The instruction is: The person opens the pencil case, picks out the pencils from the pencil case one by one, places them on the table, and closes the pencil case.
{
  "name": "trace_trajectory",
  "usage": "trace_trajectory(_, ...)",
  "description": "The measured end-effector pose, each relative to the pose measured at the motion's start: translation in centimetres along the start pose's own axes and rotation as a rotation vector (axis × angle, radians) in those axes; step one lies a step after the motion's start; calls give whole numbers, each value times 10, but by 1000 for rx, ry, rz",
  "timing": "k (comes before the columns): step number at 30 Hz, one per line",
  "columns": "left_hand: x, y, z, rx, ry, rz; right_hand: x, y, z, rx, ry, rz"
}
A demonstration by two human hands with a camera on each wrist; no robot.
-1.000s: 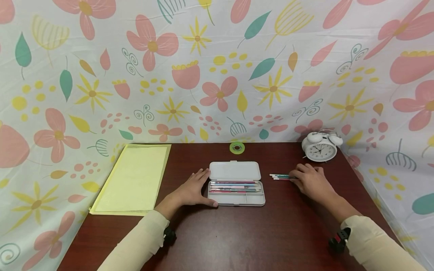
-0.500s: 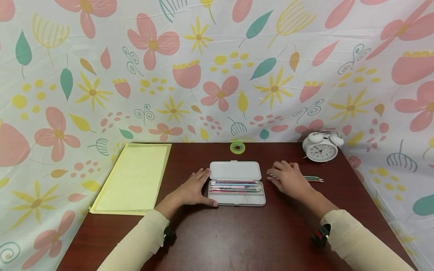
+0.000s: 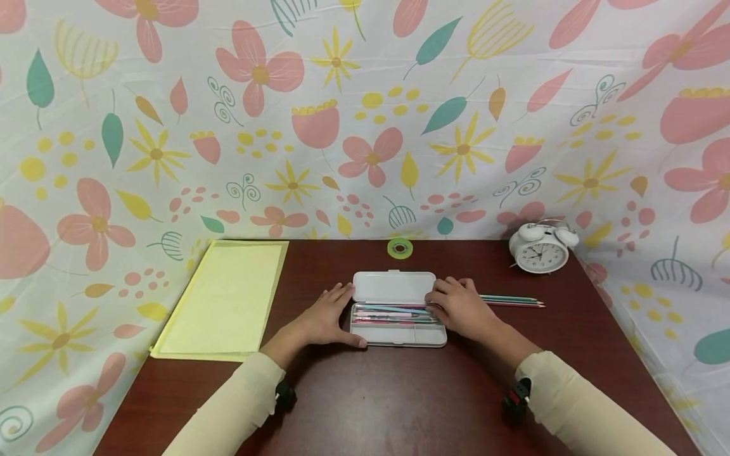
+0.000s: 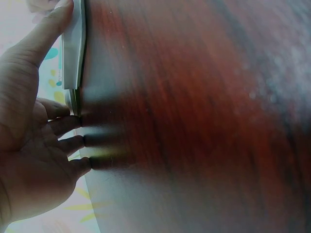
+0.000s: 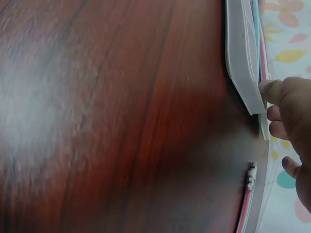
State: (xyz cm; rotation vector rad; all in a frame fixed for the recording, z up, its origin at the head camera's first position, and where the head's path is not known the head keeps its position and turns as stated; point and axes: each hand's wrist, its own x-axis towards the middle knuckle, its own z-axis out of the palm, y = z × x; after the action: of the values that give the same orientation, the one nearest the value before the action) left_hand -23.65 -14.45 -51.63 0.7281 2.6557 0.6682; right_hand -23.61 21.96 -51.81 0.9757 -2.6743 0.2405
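An open white pencil case [image 3: 393, 287] lies on the table, with several pencils [image 3: 393, 314] along its back compartment. My left hand [image 3: 322, 320] rests at its left end, fingers spread straight and thumb at the front corner; the thumb also shows on the case [image 4: 73, 53] in the left wrist view. At the right end, my right hand [image 3: 459, 308] reaches in with curled fingers and pinches the end of a light blue pencil [image 3: 399, 308], which lies slanted over the others. The fingertips are partly hidden. Just right of this hand lie loose pencils [image 3: 513, 300].
A yellow document folder [image 3: 230, 297] lies at the left of the dark wooden table [image 3: 388, 399]. A green roll of tape [image 3: 400, 248] sits at the back edge, and a white alarm clock [image 3: 538, 248] stands at the back right. Flowered cloth [image 3: 365, 126] hangs behind.
My right hand has moved left from the loose pencils to the case's right end. A light blue pencil in the case now lies slanted. My left hand has stayed in place.
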Motion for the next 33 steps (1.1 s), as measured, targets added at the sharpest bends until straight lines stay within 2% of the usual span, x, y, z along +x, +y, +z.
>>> trace_trajectory(6, 0, -1, 0, -6, 3, 2, 1, -4, 4, -39, 33, -45)
trace_trajectory(15, 0, -1, 0, 0, 2, -4, 2, -5, 5, -194, 49, -150)
trace_trajectory(21, 0, 0, 0, 8, 1, -6, 2, -5, 4, -220, 44, -156)
trace_trajectory(27, 0, 1, -1, 10, -4, -5, 4, -8, 4, -222, 3, -138)
trace_trajectory(33, 1, 1, -1, 9, 1, -3, 8, -9, 3, -181, 40, -155)
